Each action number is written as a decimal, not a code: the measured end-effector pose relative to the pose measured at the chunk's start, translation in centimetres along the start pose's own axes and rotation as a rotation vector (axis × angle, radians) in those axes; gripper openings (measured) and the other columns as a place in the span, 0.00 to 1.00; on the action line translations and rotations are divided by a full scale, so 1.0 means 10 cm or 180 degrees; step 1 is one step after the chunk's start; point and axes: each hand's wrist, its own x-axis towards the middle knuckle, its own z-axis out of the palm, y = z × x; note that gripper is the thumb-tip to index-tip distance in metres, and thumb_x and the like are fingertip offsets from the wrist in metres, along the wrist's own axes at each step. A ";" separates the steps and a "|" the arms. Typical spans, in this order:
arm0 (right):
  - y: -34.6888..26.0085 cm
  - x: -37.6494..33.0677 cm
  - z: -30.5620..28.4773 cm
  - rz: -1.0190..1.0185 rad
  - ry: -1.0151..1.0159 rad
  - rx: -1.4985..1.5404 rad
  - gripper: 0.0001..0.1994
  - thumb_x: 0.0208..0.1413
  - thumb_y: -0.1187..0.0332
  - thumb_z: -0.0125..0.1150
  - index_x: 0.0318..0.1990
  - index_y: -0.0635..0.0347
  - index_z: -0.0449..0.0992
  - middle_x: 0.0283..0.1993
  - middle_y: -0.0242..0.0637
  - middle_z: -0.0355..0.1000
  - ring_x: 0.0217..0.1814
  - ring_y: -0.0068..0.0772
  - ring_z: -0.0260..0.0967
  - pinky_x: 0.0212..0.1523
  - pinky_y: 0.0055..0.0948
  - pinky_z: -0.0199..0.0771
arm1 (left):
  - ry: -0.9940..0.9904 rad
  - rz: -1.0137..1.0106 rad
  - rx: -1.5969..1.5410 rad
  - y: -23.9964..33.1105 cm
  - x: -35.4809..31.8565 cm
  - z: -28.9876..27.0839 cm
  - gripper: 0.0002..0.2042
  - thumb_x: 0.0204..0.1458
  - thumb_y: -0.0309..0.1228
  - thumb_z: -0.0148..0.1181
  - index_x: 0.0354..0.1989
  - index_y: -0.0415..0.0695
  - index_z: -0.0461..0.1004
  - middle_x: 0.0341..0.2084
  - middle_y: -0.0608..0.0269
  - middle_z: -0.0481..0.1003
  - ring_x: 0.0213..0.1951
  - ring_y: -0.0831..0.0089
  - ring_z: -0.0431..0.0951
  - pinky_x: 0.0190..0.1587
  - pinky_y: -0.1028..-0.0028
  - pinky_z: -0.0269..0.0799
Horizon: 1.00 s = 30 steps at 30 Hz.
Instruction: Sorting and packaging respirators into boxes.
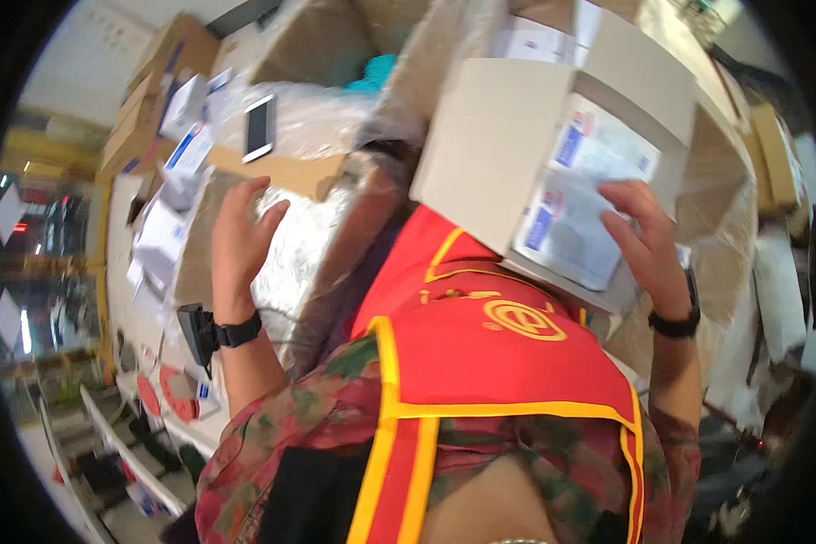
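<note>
My left hand [241,234] is raised with thumb and fingers apart and holds nothing. Beneath it stands a carton whose inside shows crinkled silvery-clear plastic [304,249]. On the right, my right hand [646,238] hovers at or touches the flat white-and-blue packets [571,222] inside an open cardboard box [490,145]. Its fingers are bent, with a gap between thumb and forefinger; contact with the packets cannot be made out. The box has its flaps folded outward and rests tilted near my red apron [508,363]. Each wrist wears a black strap.
A white phone [259,129] lies on plastic wrap beyond my left hand. Small white boxes [161,231] and brown cartons [136,122] line the left. A large plastic-lined carton [317,45] with something teal inside stands at the far side. White boxes [535,41] sit behind the open box.
</note>
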 end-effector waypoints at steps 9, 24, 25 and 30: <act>0.60 0.17 0.22 0.0542 -0.0349 -0.0979 0.14 0.52 0.69 0.61 0.45 0.64 0.73 0.43 0.45 0.71 0.48 0.44 0.69 0.49 0.35 0.69 | -0.0959 0.2162 -0.1448 1.54 0.42 0.69 0.11 0.49 0.28 0.63 0.40 0.39 0.74 0.37 0.53 0.76 0.41 0.59 0.77 0.45 0.69 0.70; 0.25 -0.12 0.27 -0.0053 0.0156 -0.1617 0.09 0.46 0.75 0.62 0.38 0.60 0.75 0.35 0.42 0.71 0.39 0.47 0.69 0.41 0.38 0.69 | -0.1075 0.2174 -0.1519 2.10 0.49 1.24 0.15 0.46 0.32 0.65 0.42 0.39 0.75 0.36 0.55 0.70 0.35 0.58 0.74 0.37 0.65 0.71; 0.24 -0.13 0.28 -0.0291 0.0331 -0.1676 0.10 0.47 0.76 0.62 0.39 0.60 0.75 0.35 0.42 0.71 0.39 0.47 0.69 0.40 0.38 0.69 | -0.1030 0.2243 -0.1382 2.10 0.50 1.24 0.15 0.46 0.32 0.65 0.42 0.39 0.76 0.36 0.55 0.70 0.36 0.59 0.73 0.37 0.65 0.71; 0.16 -0.20 0.25 0.0001 0.0269 -0.1231 0.10 0.49 0.76 0.60 0.40 0.61 0.75 0.35 0.42 0.72 0.40 0.47 0.70 0.42 0.36 0.69 | -0.0757 0.2709 -0.1076 2.06 0.53 1.28 0.13 0.45 0.32 0.66 0.38 0.39 0.77 0.36 0.55 0.69 0.39 0.59 0.72 0.36 0.66 0.70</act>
